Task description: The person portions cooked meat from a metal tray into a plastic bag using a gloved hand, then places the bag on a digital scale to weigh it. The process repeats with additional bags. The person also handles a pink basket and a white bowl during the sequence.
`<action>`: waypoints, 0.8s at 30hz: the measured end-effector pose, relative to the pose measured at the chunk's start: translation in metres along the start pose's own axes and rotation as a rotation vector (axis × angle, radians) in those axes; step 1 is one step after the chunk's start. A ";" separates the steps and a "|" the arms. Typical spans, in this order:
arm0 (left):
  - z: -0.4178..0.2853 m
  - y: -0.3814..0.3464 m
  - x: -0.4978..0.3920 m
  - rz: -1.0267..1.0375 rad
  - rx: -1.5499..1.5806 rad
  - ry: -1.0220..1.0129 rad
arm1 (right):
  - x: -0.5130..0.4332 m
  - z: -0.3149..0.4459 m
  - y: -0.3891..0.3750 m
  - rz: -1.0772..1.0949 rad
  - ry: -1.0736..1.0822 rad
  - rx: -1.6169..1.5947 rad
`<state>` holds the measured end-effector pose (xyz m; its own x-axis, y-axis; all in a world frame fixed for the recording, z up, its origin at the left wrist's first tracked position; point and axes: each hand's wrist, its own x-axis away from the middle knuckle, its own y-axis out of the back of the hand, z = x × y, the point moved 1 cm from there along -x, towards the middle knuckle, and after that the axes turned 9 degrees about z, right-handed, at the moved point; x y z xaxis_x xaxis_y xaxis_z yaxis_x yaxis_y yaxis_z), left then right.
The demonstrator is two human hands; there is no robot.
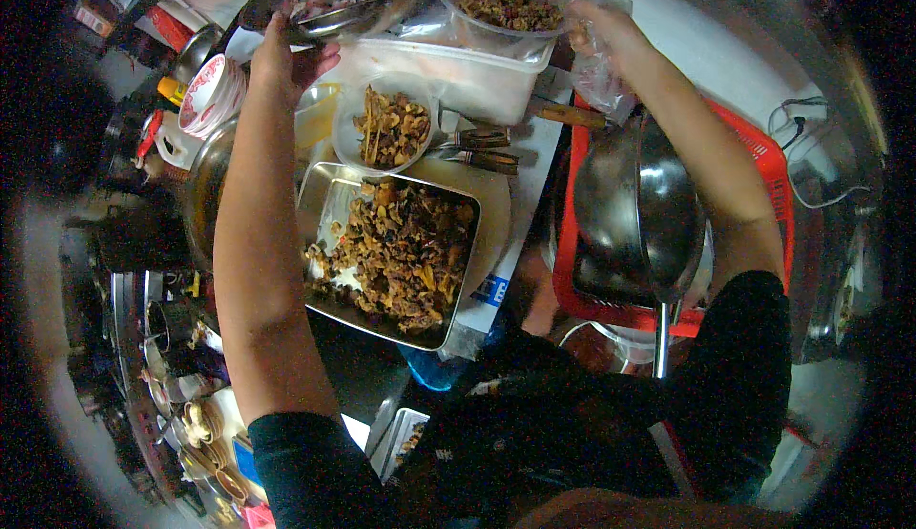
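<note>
My left hand [286, 60] has its thumb and fingers apart. It is beside the rim of a large metal bowl [336, 27] holding pale raw-looking pieces with some green; whether it touches the rim is unclear. A crumpled clear plastic bag [605, 85] hangs from my right hand [605, 28]. Just left of that hand, a clear plastic tub [494, 28] of browned, chopped food is on a white plastic box [444, 75]. Closer to me, a second round tub [347, 132] holds similar food. Below it, a rectangular steel tray [325, 207] contains a larger heap.
Wooden-handled tools [486, 150] lie beside the nearer tub. At the right, a red plastic basket [565, 271] holds metal pans [665, 200]. Stacked patterned bowls [207, 103] stand left of my forearm. A white cable [830, 203] trails at the far right.
</note>
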<state>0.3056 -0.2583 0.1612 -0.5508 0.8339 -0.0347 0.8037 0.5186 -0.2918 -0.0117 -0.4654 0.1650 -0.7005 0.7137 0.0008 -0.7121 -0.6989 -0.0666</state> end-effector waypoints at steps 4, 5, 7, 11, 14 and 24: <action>-0.001 -0.002 0.013 -0.003 0.163 0.075 | 0.005 0.005 0.013 -0.061 -0.066 0.261; 0.002 0.000 0.022 -0.055 0.194 0.108 | 0.007 0.003 0.020 -0.080 -0.084 0.259; 0.012 -0.002 0.041 -0.125 0.131 -0.131 | 0.002 -0.001 0.032 0.062 -0.025 0.204; 0.057 -0.019 0.086 -0.135 0.026 -0.346 | -0.042 -0.025 0.046 0.107 -0.019 0.280; 0.089 -0.060 0.137 -0.216 0.095 -0.390 | -0.098 -0.055 0.031 0.284 0.010 0.362; 0.125 -0.019 0.511 -0.627 -0.412 -0.133 | -0.001 -0.124 -0.154 0.652 0.135 0.612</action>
<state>-0.0197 0.1344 0.0298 -0.9335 0.3435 -0.1025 0.3358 0.9381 0.0852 0.1051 -0.3526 0.0511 -0.9897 0.1401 0.0293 -0.1034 -0.8418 0.5298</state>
